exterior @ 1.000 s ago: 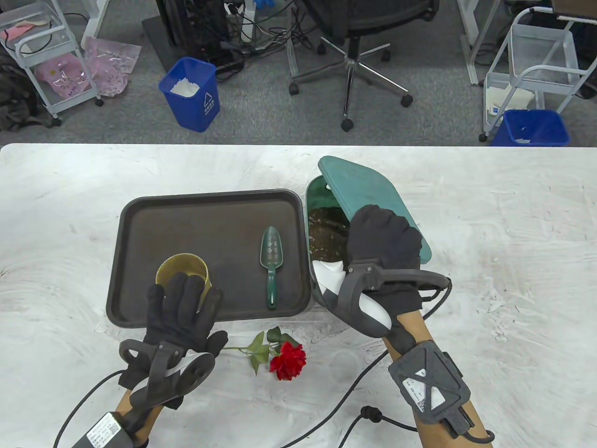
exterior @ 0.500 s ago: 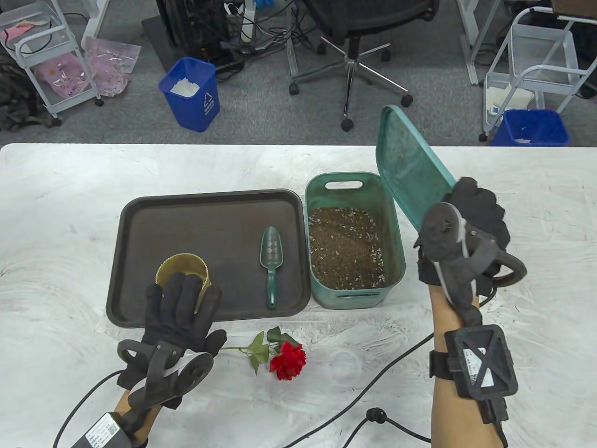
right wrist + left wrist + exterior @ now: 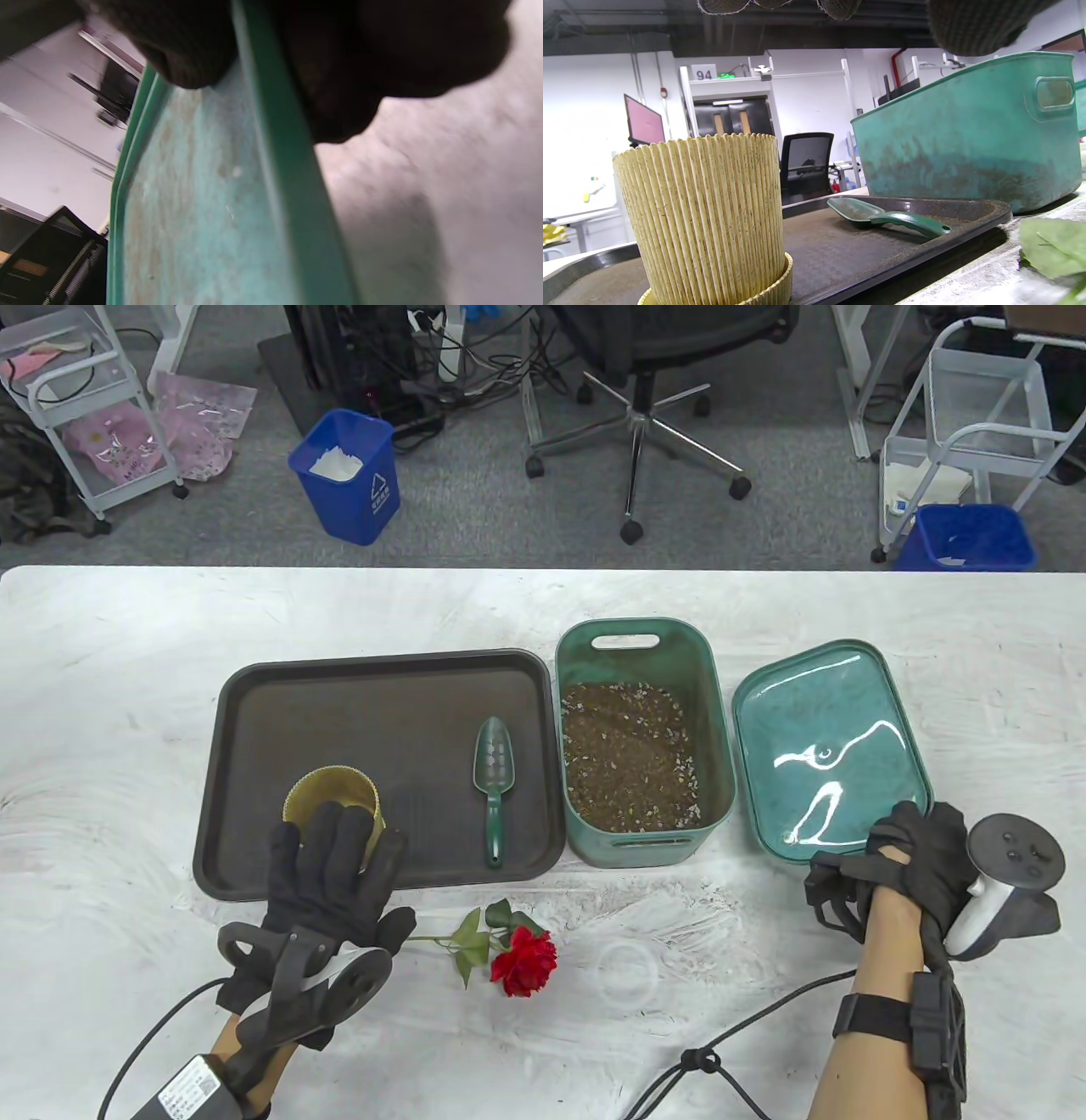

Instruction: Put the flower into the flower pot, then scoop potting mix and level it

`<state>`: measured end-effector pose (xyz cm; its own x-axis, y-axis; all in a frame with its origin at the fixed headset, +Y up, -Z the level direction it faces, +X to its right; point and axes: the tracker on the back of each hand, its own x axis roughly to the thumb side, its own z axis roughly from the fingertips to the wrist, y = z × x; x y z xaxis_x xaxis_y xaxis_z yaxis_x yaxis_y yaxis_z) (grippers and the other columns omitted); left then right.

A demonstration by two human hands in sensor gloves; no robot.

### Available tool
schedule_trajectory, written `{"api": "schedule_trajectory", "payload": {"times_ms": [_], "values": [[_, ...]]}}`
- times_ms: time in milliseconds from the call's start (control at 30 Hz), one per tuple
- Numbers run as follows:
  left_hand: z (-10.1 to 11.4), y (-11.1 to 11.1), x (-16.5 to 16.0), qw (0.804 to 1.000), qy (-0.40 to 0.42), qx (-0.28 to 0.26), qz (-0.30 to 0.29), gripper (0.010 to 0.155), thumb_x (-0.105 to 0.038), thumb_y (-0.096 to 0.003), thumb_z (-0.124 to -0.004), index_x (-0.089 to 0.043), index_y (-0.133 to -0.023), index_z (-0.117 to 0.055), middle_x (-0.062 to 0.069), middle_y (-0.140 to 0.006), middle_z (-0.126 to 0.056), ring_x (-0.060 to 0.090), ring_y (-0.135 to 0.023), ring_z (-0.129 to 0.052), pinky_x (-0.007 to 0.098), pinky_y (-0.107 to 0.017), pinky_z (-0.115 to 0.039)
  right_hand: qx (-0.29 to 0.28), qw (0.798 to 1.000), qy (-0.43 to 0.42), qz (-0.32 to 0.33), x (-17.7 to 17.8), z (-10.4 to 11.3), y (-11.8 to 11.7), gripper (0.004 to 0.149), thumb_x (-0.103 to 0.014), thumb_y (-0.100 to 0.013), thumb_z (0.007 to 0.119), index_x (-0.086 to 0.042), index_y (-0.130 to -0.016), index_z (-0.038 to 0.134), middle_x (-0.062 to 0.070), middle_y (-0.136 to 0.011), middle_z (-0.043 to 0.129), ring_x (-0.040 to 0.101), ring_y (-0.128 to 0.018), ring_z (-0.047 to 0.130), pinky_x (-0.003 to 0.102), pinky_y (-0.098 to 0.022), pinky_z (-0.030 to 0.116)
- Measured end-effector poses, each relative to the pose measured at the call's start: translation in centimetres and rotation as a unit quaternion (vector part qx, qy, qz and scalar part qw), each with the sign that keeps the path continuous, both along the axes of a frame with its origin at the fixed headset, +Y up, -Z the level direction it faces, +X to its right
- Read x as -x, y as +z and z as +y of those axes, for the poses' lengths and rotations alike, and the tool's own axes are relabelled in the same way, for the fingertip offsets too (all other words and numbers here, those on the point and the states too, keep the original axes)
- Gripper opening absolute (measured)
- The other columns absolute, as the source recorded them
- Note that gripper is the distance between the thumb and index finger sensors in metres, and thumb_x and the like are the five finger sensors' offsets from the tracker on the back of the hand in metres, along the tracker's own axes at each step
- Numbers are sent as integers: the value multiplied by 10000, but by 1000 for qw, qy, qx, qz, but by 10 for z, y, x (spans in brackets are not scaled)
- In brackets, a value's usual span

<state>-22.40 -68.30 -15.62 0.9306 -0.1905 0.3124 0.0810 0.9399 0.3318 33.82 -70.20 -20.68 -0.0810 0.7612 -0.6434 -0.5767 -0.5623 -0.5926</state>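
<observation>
Table view: a dark brown rectangular plastic tray lies on the white surface. A ribbed yellow flower pot stands upright in the tray's near-left part, and a green plastic scoop lies flat in the tray's right part, handle toward the person. Just right of the tray stands a teal rectangular bin filled with brown potting mix. The bin's teal lid lies flat on the surface just right of the bin, inner face up. A red artificial rose with green leaves lies on the surface in front of the tray, outside the pot. A small clear round lid lies just right of the rose.

The left hand, fingers straight and spread, is at the near side of the pot; contact cannot be confirmed. The right hand is at the lid's near-right corner, fingers curled.

Left wrist view: the pot stands upright and close to the camera, apart from the gloved fingertips that hang in from the top edge. The scoop and bin stand behind.

Right wrist view: blurred; the dark gloved fingers sit on both sides of the lid's rim, pinching it.
</observation>
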Motion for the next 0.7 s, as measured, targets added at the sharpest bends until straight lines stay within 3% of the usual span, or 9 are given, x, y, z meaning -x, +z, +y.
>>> {"api": "schedule_trajectory", "payload": {"times_ms": [167, 333, 467, 533, 600, 667, 700], "values": [[0, -1, 0, 1000, -2, 5, 1, 862, -661, -374, -690, -318, -1087, -349, 113, -1143, -228, 459, -1133, -362, 699, -783, -358, 37, 999, -25, 9, -5, -27, 1, 434, -299, -386, 768, -93, -768, 791, 147, -598, 962, 305, -305, 1024, 396, -151, 912], [0, -1, 0, 1000, -1, 4, 1, 864, -661, -373, -691, -317, -1088, -348, 114, -1144, -228, 458, -1133, -363, 700, -783, -358, 71, 997, -5, 10, -3, -33, -1, 459, -301, -395, 775, -83, -799, 766, 167, -626, 947, 307, -298, 1028, 397, -147, 912], [1, -1, 0, 1000, -1, 5, 1, 865, -660, -374, -691, -315, -1088, -346, 114, -1143, -229, 458, -1133, -364, 698, -782, -360, 135, 989, 61, 19, 0, -29, -4, 533, -320, -409, 777, -61, -870, 710, 218, -727, 906, 327, -313, 1031, 417, -158, 911], [1, -1, 0, 1000, -2, 5, 2, 866, -661, -374, -691, -315, -1089, -344, 113, -1143, -228, 458, -1133, -362, 699, -783, -358, 191, 972, 133, 37, 5, -23, -6, 593, -370, -414, 770, -70, -915, 670, 235, -809, 866, 341, -353, 1028, 423, -184, 911], [1, -1, 0, 1000, -1, 3, 2, 868, -661, -373, -690, -315, -1089, -342, 114, -1144, -227, 459, -1134, -361, 699, -783, -357, 225, 942, 243, 48, 13, -10, -10, 616, -396, -415, 764, -82, -934, 652, 243, -856, 836, 356, -390, 1019, 435, -214, 905], [1, -1, 0, 1000, 0, 2, 1, 869, -661, -374, -690, -312, -1089, -341, 113, -1144, -228, 458, -1133, -362, 699, -783, -358, 225, 918, 320, 67, 21, 5, -14, 619, -416, -416, 750, -110, -944, 643, 225, -889, 818, 345, -437, 1012, 432, -253, 906], [1, -1, 0, 1000, 0, 2, 1, 870, -660, -374, -691, -312, -1089, -339, 114, -1144, -229, 458, -1133, -361, 698, -784, -357, 201, 919, 331, 80, 25, 14, -16, 619, -417, -416, 747, -114, -946, 643, 220, -892, 819, 344, -449, 1011, 435, -263, 906]]}}
